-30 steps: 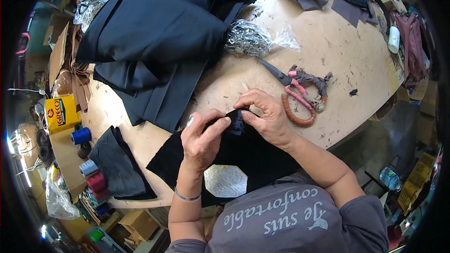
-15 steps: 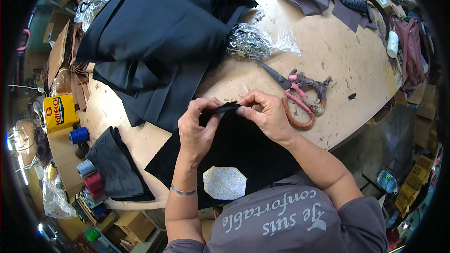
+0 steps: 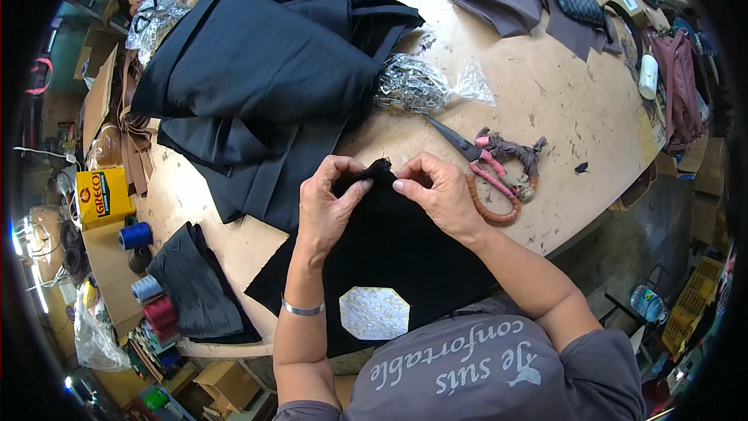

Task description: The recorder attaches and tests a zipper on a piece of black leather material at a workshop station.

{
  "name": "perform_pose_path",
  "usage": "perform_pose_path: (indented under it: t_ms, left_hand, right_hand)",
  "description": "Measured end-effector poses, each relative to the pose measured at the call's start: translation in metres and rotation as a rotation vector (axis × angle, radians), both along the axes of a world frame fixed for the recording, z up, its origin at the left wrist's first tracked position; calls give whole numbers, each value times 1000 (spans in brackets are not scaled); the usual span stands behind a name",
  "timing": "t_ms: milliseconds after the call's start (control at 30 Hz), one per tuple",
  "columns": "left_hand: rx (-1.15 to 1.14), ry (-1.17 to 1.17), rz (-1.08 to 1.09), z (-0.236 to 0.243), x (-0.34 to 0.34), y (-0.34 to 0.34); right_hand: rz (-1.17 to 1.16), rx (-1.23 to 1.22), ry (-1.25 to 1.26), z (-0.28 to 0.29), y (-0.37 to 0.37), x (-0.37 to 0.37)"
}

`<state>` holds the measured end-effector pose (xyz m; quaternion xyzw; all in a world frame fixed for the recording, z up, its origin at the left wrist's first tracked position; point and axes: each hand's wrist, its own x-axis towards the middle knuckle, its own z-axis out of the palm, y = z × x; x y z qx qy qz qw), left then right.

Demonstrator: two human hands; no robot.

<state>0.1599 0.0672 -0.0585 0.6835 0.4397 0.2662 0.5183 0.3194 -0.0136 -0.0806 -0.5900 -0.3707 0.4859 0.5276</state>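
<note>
The black cloth [image 3: 413,257] is lying before you on the table [image 3: 580,121]; your left hand [image 3: 329,199] is pinching its edge, now bunching upward, so tension is seemingly easing; your right hand's [image 3: 442,195] grip I cannot tell.

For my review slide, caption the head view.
Left hand and right hand on black cloth, scissors lying to the right.

Matt cloth [image 3: 413,249], shiny metal bracelet [image 3: 303,310]

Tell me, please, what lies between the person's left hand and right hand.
Black cloth, its far edge bunched, lies between the left hand and the right hand; the head view shows this.
</note>
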Motion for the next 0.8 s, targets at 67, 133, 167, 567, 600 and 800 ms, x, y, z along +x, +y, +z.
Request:
perform_pose_path:
  t_ms: [67,133,167,567,600,800]
  left_hand:
    - [-29,-24,2,0,-1,1]
    - [18,6,-51,1,-2,3]
    - [41,21,-78,2,-3,3]
    - [-151,123,-84,8,-2,10]
    - [-155,91,-99,8,-2,11]
    - [-310,1,-116,7,-3,15]
  right_hand:
    - [19,-24,13,0,0,0]
    - [19,-13,-1,0,-1,0]
    - [22,-10,-9,-1,-1,-1]
    - [21,1,-20,1,-2,-2]
    - [21,1,-23,1,-2,-2]
    - [20,7,-13,0,-2,-3]
